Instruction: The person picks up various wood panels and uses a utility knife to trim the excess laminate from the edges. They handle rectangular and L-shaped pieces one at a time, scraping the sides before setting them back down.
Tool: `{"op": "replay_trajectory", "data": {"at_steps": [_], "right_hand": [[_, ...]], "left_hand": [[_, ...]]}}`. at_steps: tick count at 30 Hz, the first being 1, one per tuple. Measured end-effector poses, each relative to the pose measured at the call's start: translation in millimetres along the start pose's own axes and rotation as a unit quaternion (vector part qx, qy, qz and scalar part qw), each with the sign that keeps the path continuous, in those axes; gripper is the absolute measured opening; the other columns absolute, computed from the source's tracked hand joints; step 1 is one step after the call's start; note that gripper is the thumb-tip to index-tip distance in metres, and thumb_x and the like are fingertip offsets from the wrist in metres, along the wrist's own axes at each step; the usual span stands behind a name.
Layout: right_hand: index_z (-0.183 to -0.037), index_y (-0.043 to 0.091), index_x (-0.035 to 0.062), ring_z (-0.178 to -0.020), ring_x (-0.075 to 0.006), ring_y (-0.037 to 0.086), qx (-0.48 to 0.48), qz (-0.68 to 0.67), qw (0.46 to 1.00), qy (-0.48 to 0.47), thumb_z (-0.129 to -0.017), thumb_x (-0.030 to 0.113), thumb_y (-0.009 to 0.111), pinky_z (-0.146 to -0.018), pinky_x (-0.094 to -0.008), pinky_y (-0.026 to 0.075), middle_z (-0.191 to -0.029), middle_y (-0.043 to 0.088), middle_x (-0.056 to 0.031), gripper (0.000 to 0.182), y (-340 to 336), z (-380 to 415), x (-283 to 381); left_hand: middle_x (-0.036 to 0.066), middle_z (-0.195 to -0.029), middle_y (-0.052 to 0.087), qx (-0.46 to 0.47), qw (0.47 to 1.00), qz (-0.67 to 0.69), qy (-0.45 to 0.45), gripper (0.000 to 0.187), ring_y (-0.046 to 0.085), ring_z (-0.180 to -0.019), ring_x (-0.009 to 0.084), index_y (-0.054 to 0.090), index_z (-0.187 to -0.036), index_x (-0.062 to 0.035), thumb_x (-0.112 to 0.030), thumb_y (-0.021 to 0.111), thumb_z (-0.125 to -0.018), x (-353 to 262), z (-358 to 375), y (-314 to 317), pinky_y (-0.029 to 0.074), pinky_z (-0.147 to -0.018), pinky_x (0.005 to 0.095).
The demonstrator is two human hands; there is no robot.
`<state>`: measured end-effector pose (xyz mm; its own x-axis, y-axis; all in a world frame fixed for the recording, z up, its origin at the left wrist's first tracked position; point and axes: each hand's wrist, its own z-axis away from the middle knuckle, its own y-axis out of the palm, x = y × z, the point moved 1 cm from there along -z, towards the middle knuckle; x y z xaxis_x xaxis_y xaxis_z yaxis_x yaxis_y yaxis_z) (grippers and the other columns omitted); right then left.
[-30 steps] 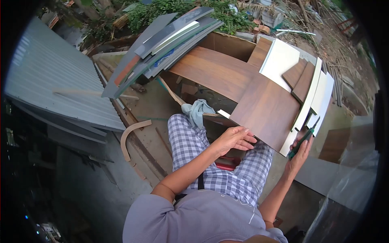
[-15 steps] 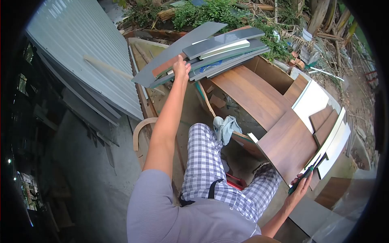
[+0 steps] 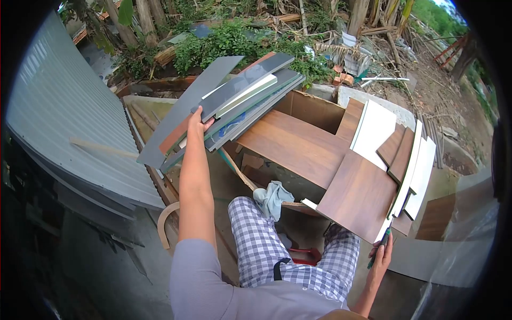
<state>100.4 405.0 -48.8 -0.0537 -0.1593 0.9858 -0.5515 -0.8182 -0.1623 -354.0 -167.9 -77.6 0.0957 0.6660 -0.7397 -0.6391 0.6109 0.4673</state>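
Observation:
My left hand (image 3: 200, 121) is closed around the near end of a dark grey board (image 3: 248, 82) on top of a stack of strips. A reddish-brown strip (image 3: 175, 135) and a wide grey board (image 3: 184, 114) lie beside it. My right hand (image 3: 381, 256) grips a green and black tool (image 3: 380, 248), its tip near the white strips (image 3: 408, 173). Wood-grain panels (image 3: 357, 197) lie between my hands. A pale blue cloth (image 3: 274, 199) hangs over the edge of the container in front of my knees.
An open cardboard box (image 3: 309, 110) stands behind the panels. Corrugated sheet metal (image 3: 69, 112) leans at the left, near a curved wooden piece (image 3: 164, 226). Something red (image 3: 305, 256) lies between my legs. Plants (image 3: 224, 50) and debris fill the back.
The camera view has turned, shifting the scene left and partly downward. My left hand now has its fingers around the top grey board's end. My right hand still holds the tool, now lower beside the panels.

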Motion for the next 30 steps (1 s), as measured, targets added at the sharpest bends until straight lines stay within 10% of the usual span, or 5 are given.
{"op": "replay_trajectory", "data": {"at_steps": [5,9,13,30], "right_hand": [[-0.139,0.035,0.0071,-0.063,-0.0065,0.043,0.032,0.015,0.999,0.018,-0.093,0.016,0.047,-0.057,-0.0209,0.037,-0.086,0.051,-0.0030,0.049,14.2,2.1,7.9],[-0.140,0.036,0.0097,-0.065,-0.0065,0.041,0.041,-0.008,0.998,0.037,-0.091,0.014,0.049,-0.057,-0.0207,0.037,-0.087,0.052,-0.0030,0.051,20.2,4.1,13.1],[-0.139,0.036,0.0092,-0.066,-0.0069,0.042,0.043,-0.022,0.998,0.042,-0.090,0.014,0.049,-0.058,-0.0212,0.037,-0.087,0.053,-0.0030,0.051,18.7,5.1,8.0],[-0.137,0.039,0.0065,-0.074,-0.0090,0.046,0.111,-0.026,0.993,0.013,-0.090,0.019,0.053,-0.068,-0.0231,0.042,-0.088,0.054,-0.0026,0.051,18.0,1.3,-13.3]], "left_hand": [[0.008,-0.096,0.055,-0.105,0.987,-0.118,0.010,0.031,0.049,-0.077,0.0223,0.055,-0.101,-0.0100,-0.030,0.069,-0.081,-7.9,-6.4,4.0,0.038,-0.061,0.0326],[0.014,-0.109,0.053,-0.046,0.996,0.012,0.070,0.034,0.056,-0.092,0.0306,0.049,-0.114,-0.0040,-0.023,0.060,-0.088,-13.3,-17.9,10.1,0.051,-0.069,0.0464],[0.022,-0.131,0.041,0.026,0.986,0.132,0.095,0.039,0.047,-0.115,0.0434,0.034,-0.128,0.0034,-0.014,0.044,-0.094,-25.0,17.8,30.8,0.042,-0.089,0.0651],[0.016,-0.113,0.051,0.155,0.915,-0.068,0.367,0.041,0.056,-0.101,0.0285,0.043,-0.121,-0.0008,-0.025,0.056,-0.091,-86.7,251.6,15.7,0.053,-0.078,0.0490]]}}
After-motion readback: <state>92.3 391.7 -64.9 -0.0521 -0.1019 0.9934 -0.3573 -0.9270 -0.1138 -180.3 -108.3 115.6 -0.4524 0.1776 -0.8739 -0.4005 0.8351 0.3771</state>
